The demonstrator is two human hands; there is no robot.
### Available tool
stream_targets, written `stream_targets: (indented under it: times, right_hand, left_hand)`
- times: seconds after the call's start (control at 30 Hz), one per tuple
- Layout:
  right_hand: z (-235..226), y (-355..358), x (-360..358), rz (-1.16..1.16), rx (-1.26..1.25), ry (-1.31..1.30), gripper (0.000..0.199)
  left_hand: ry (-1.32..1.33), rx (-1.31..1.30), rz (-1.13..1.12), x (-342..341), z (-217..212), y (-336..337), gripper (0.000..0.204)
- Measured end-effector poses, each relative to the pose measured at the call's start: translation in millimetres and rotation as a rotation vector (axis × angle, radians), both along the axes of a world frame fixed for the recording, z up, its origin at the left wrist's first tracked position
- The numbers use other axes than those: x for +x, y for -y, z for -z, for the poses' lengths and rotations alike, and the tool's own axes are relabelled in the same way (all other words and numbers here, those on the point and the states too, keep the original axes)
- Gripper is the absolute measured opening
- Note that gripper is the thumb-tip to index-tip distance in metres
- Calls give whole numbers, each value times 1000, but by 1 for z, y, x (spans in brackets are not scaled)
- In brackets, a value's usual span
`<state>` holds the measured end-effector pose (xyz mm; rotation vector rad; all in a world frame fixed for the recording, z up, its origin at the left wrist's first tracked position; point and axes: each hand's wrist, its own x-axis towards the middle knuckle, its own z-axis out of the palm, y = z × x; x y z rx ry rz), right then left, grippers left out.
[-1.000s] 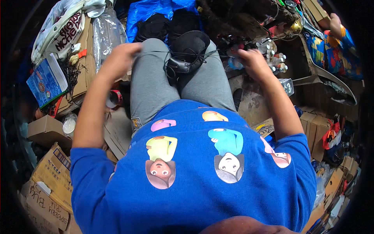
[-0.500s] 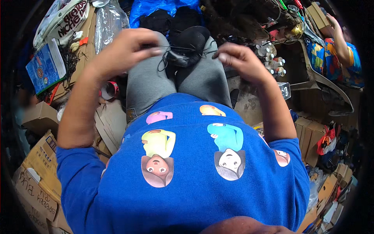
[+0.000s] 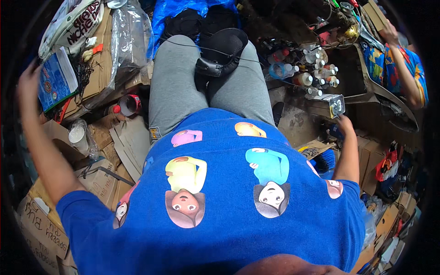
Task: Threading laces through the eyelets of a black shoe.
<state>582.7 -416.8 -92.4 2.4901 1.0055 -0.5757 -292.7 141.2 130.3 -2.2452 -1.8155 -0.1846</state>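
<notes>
A black shoe (image 3: 222, 52), its toe shiny, rests between my knees on my grey trousers (image 3: 176, 82). A thin black thread (image 3: 208, 48) crosses it and runs out to both sides. My left hand (image 3: 28, 85) is flung far out to the left beside a blue book; motion smears its fingers. Out to the right, my right hand (image 3: 347, 124) is closed beside a clear plastic box (image 3: 337, 106). The thread leads toward this hand, though its end there is hard to see.
Several plastic bottles (image 3: 316, 68) stand right of my legs. At left lie the blue book (image 3: 54, 80), a white cup (image 3: 78, 135) and cardboard boxes (image 3: 43, 229). A curved dark panel (image 3: 394, 112) sits at right. Another person's arm (image 3: 405, 68) shows at far right.
Both hands have moved from close beside the shoe far out to either side, and my arms are spread wide. The loose loops of thread at the shoe have drawn out into a straighter line.
</notes>
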Motion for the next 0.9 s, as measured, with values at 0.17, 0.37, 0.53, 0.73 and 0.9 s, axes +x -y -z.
stream_targets:
  times: [0.17,0.37,0.53,0.73,0.9]
  right_hand:
    - [-6,-174,-164,-248,898,-830,32]
    - [-71,-268,-271,-320,975,-890,15]
    - [-51,-274,-264,-471,953,-890,14]
    - [-40,-268,-277,-363,1040,-993,16]
    - [-50,-252,-292,-434,1094,-841,21]
  left_hand:
    - [510,-315,1024,276,115,115,39]
    - [457,-671,1056,410,110,169,43]
    - [330,-694,1063,423,124,154,38]
    - [431,-1131,979,422,127,145,26]
    - [483,-1307,988,416,128,143,29]
